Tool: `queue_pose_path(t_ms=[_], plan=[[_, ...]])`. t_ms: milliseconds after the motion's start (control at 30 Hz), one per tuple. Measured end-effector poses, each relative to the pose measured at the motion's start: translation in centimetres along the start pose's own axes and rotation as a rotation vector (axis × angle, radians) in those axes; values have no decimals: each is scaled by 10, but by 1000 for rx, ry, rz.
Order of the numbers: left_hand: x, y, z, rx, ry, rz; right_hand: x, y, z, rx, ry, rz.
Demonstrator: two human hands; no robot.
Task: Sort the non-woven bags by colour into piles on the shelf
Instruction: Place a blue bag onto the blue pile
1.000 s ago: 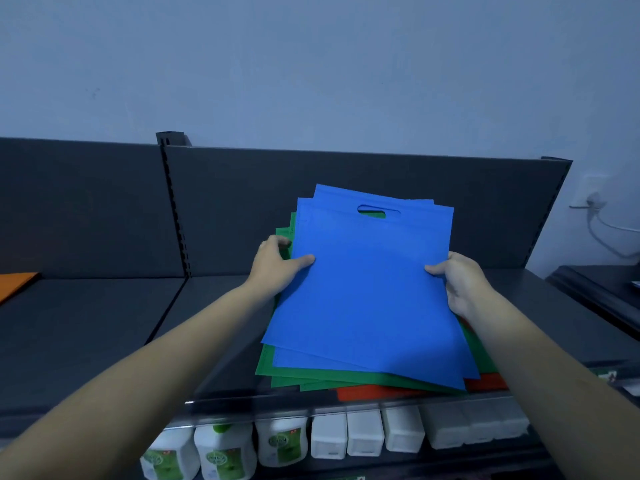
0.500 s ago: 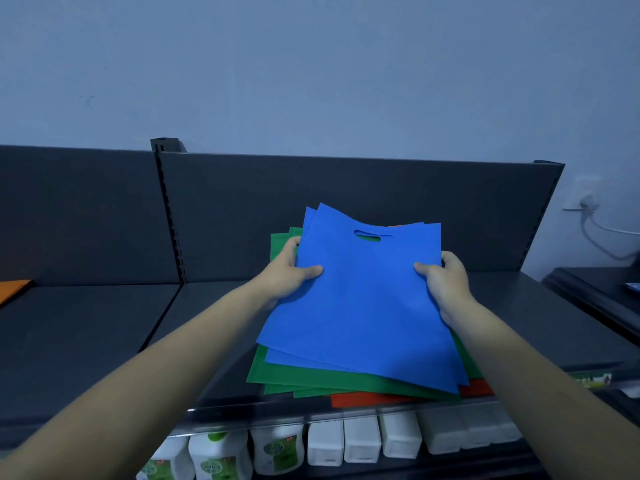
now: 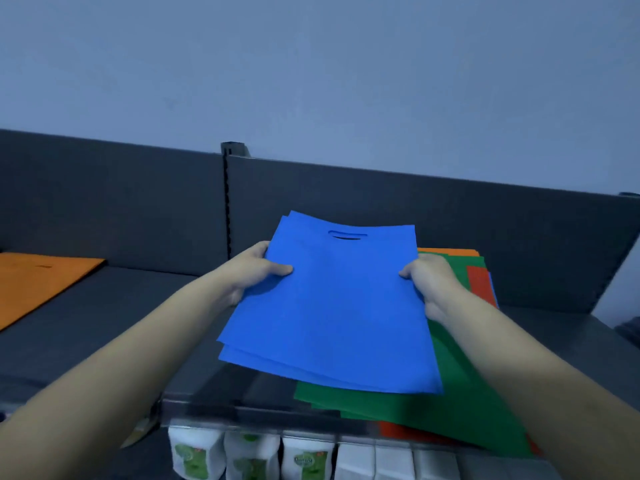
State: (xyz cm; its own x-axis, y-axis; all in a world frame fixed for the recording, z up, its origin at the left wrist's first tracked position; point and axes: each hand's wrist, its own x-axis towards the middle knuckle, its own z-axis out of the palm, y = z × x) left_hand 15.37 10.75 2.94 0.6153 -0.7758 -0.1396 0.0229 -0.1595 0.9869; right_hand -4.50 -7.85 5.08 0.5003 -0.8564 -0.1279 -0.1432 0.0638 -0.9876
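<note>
A few blue non-woven bags (image 3: 339, 306) are held flat above the dark shelf (image 3: 138, 306), their cut-out handle pointing away from me. My left hand (image 3: 252, 271) grips their left edge, thumb on top. Gripping the right edge is my right hand (image 3: 429, 282). Below and to the right lies the mixed pile: green bags (image 3: 450, 410) on top, red bags (image 3: 479, 282) and an orange bag (image 3: 450, 251) showing at its edges. An orange bag (image 3: 38, 282) lies flat on the shelf at far left.
The shelf has a dark back panel (image 3: 138, 209) with a slotted upright post (image 3: 227, 202). White bottles with green labels (image 3: 249, 455) stand on the lower shelf under the front rail. A dark surface (image 3: 628, 327) sits at far right.
Both hands have lifted the blue bags off the mixed pile and carried them leftward. The view has turned left, so more of the orange bag shows.
</note>
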Motion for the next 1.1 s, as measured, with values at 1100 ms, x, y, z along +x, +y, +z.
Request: queue_pose_path(t_ms=[1100], plan=[[-9,-137,-375,1249,119,133,-67,82,421,-897,-10,-160]])
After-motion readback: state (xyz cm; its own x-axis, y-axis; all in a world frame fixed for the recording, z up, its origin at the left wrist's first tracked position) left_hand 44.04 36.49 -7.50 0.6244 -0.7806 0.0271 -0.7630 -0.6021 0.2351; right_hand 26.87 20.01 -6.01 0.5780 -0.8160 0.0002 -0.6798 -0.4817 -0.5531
